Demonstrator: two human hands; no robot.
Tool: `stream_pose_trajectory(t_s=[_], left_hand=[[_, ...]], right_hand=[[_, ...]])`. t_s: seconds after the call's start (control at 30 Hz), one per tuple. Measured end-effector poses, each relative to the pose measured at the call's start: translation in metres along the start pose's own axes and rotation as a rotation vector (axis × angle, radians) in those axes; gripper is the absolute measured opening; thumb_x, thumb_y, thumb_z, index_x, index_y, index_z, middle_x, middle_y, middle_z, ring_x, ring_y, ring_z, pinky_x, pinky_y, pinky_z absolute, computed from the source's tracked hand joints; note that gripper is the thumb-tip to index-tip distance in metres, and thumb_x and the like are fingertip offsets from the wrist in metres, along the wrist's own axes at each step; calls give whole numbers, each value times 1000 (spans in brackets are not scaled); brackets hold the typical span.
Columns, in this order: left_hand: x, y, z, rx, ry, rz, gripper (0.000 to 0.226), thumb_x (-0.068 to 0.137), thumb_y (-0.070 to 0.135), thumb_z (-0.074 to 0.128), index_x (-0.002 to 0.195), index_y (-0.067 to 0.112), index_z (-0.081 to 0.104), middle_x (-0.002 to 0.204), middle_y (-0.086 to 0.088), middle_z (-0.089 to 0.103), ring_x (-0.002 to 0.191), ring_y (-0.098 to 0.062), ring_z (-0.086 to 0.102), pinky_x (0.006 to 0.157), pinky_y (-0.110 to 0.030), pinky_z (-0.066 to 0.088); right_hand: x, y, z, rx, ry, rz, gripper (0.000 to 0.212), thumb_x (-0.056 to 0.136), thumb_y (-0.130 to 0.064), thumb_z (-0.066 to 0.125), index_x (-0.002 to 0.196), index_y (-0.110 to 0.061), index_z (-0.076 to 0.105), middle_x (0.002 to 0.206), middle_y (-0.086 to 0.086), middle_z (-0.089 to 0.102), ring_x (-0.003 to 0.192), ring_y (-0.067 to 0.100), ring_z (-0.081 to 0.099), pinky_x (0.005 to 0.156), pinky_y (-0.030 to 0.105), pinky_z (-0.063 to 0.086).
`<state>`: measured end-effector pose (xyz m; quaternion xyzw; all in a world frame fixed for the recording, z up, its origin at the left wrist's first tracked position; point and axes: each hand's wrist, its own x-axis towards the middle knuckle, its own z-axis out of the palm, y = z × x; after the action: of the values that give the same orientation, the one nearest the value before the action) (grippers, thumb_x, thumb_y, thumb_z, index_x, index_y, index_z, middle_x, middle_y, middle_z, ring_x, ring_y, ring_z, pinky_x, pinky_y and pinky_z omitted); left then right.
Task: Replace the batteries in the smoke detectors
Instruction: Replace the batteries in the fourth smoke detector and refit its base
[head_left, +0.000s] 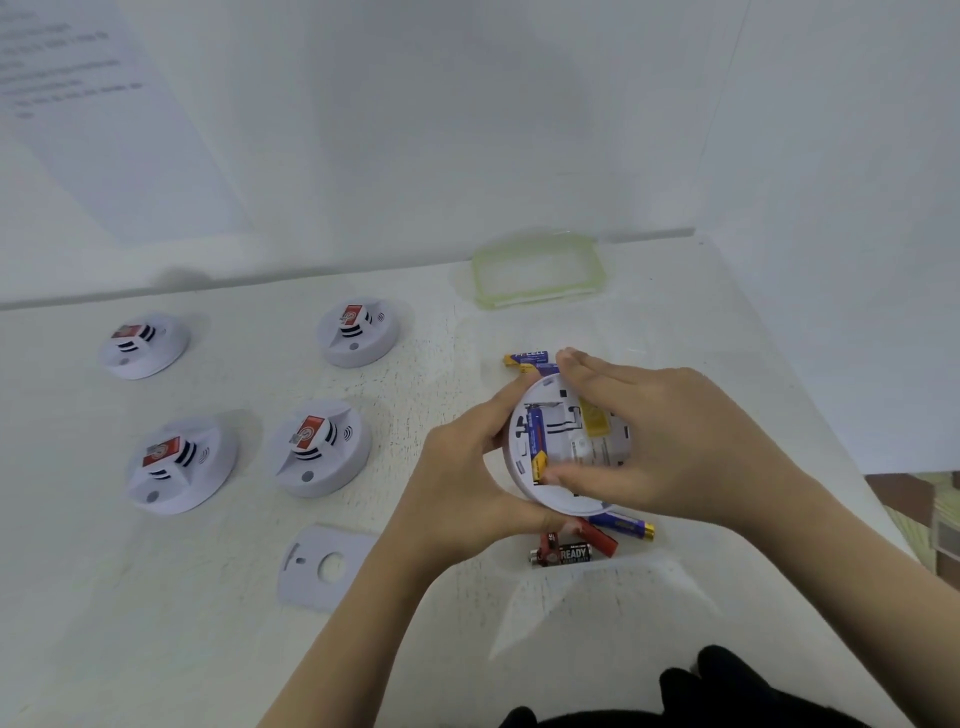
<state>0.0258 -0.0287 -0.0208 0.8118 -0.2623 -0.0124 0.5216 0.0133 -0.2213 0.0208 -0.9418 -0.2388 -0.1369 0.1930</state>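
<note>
The left hand (467, 467) is curled round the rim of a smoke detector (592, 452). It is held tilted above the desk (234, 623) with its open back turned up, apparently so that the battery bay can be seen and reached. The right hand (654, 441) is laid across the far side with its fingers fairly straight. Its thumb is pressed on the lower, yellow end of a blue battery (537, 439) lying in the bay. Seating that cell is judged to be the step in hand.

A green-rimmed lid (537, 273) is left flat at the back of the desk, well apart from the work. Presumably it was taken off a container that is not clearly seen.

Four more detectors are set out face up in two rows at the left, kept away from the hands: the far-left unit (143, 345), the far-right unit (358, 330), the near-left unit (179, 465) and the near-right unit (317, 447). Whether they have been serviced cannot be told.

A white mounting plate (322, 566) is laid beside the left forearm, probably removed to expose the bay.

Loose cells are kept within reach. Some blue ones (524, 358) lie just beyond the right fingertips. A blue cell (623, 526), a red cell (600, 538) and a black cell (566, 553) lie just beneath the held detector. Which are spent cannot be judged.
</note>
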Motion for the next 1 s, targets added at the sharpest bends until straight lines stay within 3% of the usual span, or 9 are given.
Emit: stream_pose_trajectory(t_s=[0.1, 0.27, 0.47, 0.57, 0.67, 0.8, 0.9, 1.0], left_hand=[[1, 2, 1, -8, 21, 9, 97, 54, 15, 93, 139, 8, 47, 120, 5, 66, 109, -3, 63, 91, -14, 48], [2, 2, 1, -27, 31, 15, 97, 53, 16, 94, 138, 17, 47, 117, 9, 68, 108, -5, 64, 90, -16, 49], [3, 5, 1, -21, 26, 24, 98, 52, 20, 94, 137, 23, 46, 116, 13, 67, 106, -3, 65, 89, -16, 50], [4, 5, 0, -20, 31, 31, 97, 52, 17, 94, 138, 16, 48, 116, 8, 68, 106, -4, 65, 89, -17, 50], [4, 6, 0, -14, 30, 37, 96, 53, 19, 94, 137, 19, 48, 112, 9, 69, 104, -4, 66, 88, -17, 51], [3, 4, -1, -30, 40, 17, 96, 50, 9, 94, 134, 22, 51, 110, 10, 69, 99, -5, 67, 84, -15, 51], [2, 4, -1, -40, 55, 15, 95, 50, 14, 94, 134, 24, 50, 112, 13, 69, 101, -2, 67, 84, -14, 50], [1, 3, -5, -49, 87, 9, 94, 50, 13, 95, 132, 27, 50, 112, 17, 69, 102, 1, 66, 84, -11, 49]], right_hand=[[1, -2, -1, -63, 22, -56, 77, 71, -61, 48, 117, -1, 64, 118, 11, 66, 94, 17, 70, 65, 23, 54], [2, 2, -3, -63, -11, -85, 75, 72, -60, 49, 119, -3, 63, 120, 9, 66, 94, 15, 69, 69, 16, 46], [3, 4, -7, -82, 0, -149, 75, 72, -61, 50, 115, -2, 65, 114, 10, 68, 88, 18, 71, 61, 22, 53], [4, 2, -5, -97, 48, -179, 72, 69, -57, 52, 109, 1, 67, 108, 10, 71, 73, 20, 72, 51, 21, 53], [6, 2, -3, -132, 79, -207, 71, 66, -54, 53, 104, 5, 68, 102, 13, 72, 54, 22, 67, 43, 21, 48], [6, 1, 1, -159, 70, -206, 72, 66, -50, 50, 105, 8, 67, 105, 19, 70, 44, 23, 60, 48, 17, 40], [6, 1, 2, -159, 60, -195, 71, 69, -47, 47, 111, 7, 65, 113, 20, 67, 54, 23, 66, 54, 16, 38], [1, 4, 8, -108, 47, -183, 65, 76, -47, 48, 127, -8, 59, 132, 17, 56, 94, 26, 70, 67, 26, 53]])
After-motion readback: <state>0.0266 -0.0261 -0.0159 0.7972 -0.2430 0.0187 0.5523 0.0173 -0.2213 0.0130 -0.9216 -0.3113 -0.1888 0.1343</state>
